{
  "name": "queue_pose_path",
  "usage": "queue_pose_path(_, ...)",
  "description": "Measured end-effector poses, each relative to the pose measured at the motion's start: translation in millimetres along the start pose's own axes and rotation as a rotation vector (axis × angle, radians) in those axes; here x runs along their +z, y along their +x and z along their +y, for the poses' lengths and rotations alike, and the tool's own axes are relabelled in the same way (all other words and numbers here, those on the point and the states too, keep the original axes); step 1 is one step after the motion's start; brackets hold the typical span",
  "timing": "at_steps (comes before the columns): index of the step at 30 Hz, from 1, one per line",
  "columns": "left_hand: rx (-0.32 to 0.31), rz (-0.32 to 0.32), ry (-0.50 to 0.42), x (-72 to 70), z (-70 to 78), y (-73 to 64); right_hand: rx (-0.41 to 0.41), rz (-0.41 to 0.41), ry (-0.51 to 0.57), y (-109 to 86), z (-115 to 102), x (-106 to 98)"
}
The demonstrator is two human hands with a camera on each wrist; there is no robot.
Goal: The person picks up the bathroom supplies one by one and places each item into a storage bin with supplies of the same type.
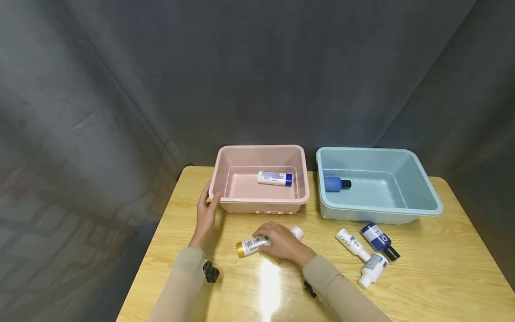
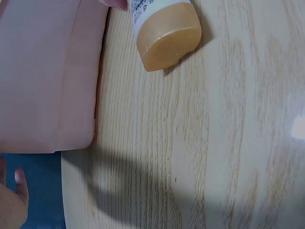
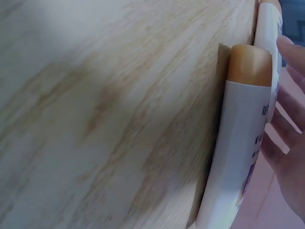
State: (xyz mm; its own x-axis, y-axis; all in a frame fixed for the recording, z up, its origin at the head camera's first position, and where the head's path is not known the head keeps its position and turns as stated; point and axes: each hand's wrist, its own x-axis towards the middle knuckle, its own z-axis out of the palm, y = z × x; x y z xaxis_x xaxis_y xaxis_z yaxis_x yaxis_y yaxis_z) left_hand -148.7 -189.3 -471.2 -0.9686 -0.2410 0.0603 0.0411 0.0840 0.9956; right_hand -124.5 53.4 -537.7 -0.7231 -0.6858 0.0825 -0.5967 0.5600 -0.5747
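At the front left corner of the pink bin (image 1: 261,206), my left hand (image 1: 206,215) holds the rim, thumb on the front edge. In the left wrist view only part of that left hand (image 2: 12,205) shows. My right hand (image 1: 281,243) grips a white tube with a gold cap (image 1: 251,246) lying on the table. A second white tube with a gold cap (image 3: 238,143) lies beside it, partly under the hand in the head view. The pink bin contains a white tube with a blue cap (image 1: 274,178).
Right of the pink bin stands a light blue bin (image 1: 382,213) with a blue bottle (image 1: 333,184) inside. In front of it lie a slim white bottle (image 1: 352,243), a dark blue bottle (image 1: 376,236) and a white bottle (image 1: 374,267). A dark curtain (image 1: 257,76) hangs behind the table.
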Motion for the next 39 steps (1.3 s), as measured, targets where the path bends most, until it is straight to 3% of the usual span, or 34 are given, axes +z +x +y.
queue_pose_path(5,-0.006,0.008,-0.006,-0.4,-2.8,0.9,-0.002,-0.036,-0.018,2.6,3,3)
queue_pose_path(12,0.006,0.034,-0.045,7.2,-33.5,12.7,0.01,-0.05,-0.055,-0.3,5,2)
queue_pose_path(19,0.018,0.067,-0.029,7.9,-39.4,15.7,-0.001,-0.064,-0.072,6.3,2,4)
queue_pose_path(26,0.002,0.04,-0.078,3.1,-32.3,16.8,0.021,-0.077,-0.087,12.3,-2,7)
queue_pose_path(33,-0.003,0.017,-0.041,3.8,-3.4,3.2,0.037,-0.07,-0.052,12.2,-3,11)
queue_pose_path(39,-0.01,0.012,-0.041,3.1,-2.0,-0.2,0.045,-0.066,-0.025,11.6,-2,14)
